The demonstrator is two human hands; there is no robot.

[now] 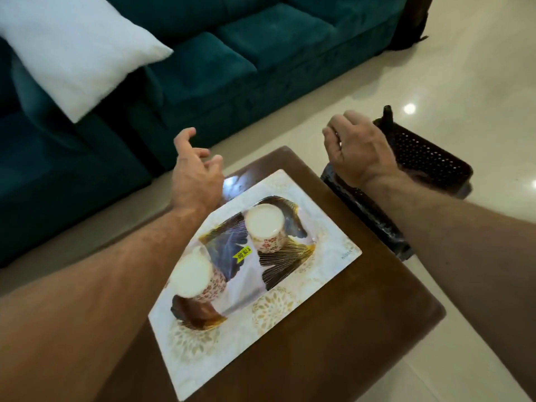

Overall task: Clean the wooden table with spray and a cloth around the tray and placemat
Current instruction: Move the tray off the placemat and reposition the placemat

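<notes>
Plainly neither hand holds anything yet; the left hand [195, 166] hovers above the far left corner of the brown glossy wooden table [342, 329] with fingers loosely spread and bent, and the right hand [358, 146] hangs over the black perforated plastic basket [429, 158] standing on the pale floor just beside the table's far right edge, its fingers curled downward and gripping nothing that shows. A dark upright tip [388, 114] rises from the basket behind the right hand; it may be the spray's nozzle, though I cannot tell, and no cloth is in view.

On the table lies the pale rectangular placemat with gold floral print [327, 250], flat, thin and probably flexible; it should slide easily on the polished wood, so lifting by an edge seems wiser than dragging. On it rests the dark leaf-patterned tray with gilt veining [278, 262], which looks rigid and smooth and bears a yellow price sticker [243, 253]; I judge it best taken by both short ends and kept level.

Two white cups with small red flowers [265, 227] stand on the tray, apparently upside down, so their contents, if any, are hidden; they look ceramic, light but breakable, and liable to skid on the slick tray.
</notes>
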